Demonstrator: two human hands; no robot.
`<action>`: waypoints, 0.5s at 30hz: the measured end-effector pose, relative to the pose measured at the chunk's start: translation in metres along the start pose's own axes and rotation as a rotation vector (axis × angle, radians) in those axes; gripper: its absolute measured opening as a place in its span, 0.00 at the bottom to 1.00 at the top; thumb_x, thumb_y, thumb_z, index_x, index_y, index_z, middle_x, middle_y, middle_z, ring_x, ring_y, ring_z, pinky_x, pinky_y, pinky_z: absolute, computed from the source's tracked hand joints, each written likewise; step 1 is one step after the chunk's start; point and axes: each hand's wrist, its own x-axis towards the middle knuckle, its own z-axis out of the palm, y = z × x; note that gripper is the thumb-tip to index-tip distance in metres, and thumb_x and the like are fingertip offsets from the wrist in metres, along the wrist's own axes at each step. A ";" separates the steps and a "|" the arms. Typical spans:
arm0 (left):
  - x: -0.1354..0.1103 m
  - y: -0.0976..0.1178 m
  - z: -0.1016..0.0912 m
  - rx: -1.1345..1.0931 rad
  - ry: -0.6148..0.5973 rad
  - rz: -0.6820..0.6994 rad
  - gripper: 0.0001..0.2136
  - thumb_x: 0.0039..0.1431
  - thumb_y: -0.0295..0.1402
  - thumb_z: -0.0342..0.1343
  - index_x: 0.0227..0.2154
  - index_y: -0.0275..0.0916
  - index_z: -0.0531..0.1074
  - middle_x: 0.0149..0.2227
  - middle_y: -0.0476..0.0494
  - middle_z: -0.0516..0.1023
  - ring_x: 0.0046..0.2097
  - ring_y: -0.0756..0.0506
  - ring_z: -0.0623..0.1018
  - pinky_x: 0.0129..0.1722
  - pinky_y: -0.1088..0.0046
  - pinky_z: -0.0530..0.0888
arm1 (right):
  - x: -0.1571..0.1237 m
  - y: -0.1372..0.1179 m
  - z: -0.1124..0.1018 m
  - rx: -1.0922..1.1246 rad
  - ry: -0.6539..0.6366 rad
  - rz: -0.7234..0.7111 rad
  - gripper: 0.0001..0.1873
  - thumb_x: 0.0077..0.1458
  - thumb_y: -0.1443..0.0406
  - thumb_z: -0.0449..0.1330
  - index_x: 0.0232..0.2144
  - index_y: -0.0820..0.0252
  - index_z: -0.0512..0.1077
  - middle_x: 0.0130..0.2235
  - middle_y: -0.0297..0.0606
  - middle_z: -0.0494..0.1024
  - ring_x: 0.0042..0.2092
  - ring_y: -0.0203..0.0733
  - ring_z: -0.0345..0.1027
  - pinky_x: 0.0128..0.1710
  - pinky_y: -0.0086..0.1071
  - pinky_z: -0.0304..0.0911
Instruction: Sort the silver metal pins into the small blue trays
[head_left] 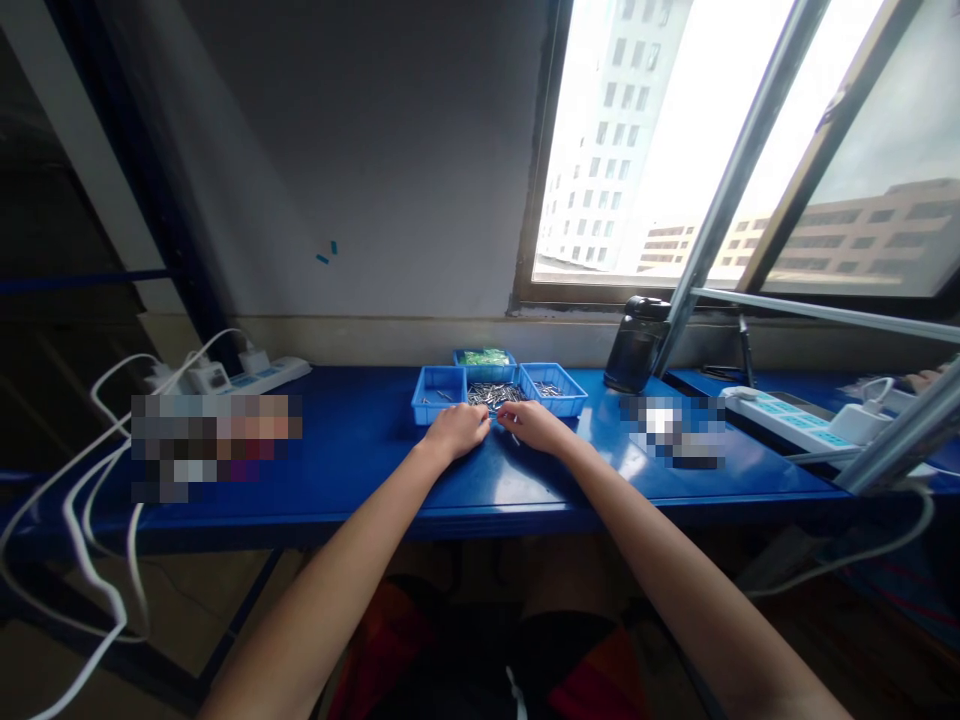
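My left hand [456,430] and my right hand [531,424] are close together at the front of a heap of small silvery metal pieces [495,393]. The fingers of both hands are curled in a pinch, and whatever lies between the fingertips is too small to name. A slim shiny piece [515,438] shows just under my right fingers. On the left stands a blue plastic bin [420,410] with a few metal pieces inside. Another blue bin [566,405], on the right, holds several more. Behind the heap, green packets [484,357] fill a further blue bin.
A blue table [345,460] carries everything. Power strips with white cables lie at the left [270,376] and right [795,420]. A dark bottle [636,345] stands by the metal post below the window. Blurred items [217,440] sit on the left.
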 end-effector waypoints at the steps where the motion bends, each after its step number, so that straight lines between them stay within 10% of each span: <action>1: 0.000 0.000 0.000 0.000 -0.006 -0.005 0.14 0.58 0.39 0.42 0.38 0.40 0.69 0.34 0.42 0.75 0.38 0.44 0.75 0.37 0.72 0.69 | 0.000 0.000 0.000 -0.002 0.000 0.002 0.09 0.53 0.64 0.52 0.33 0.59 0.71 0.29 0.36 0.75 0.30 0.34 0.66 0.31 0.24 0.56; 15: -0.001 0.001 -0.001 0.029 -0.005 -0.040 0.16 0.60 0.41 0.39 0.37 0.38 0.69 0.35 0.38 0.75 0.39 0.41 0.75 0.37 0.69 0.69 | -0.002 -0.004 -0.005 -0.030 0.016 0.043 0.11 0.55 0.62 0.51 0.34 0.59 0.71 0.30 0.38 0.75 0.31 0.36 0.67 0.30 0.25 0.56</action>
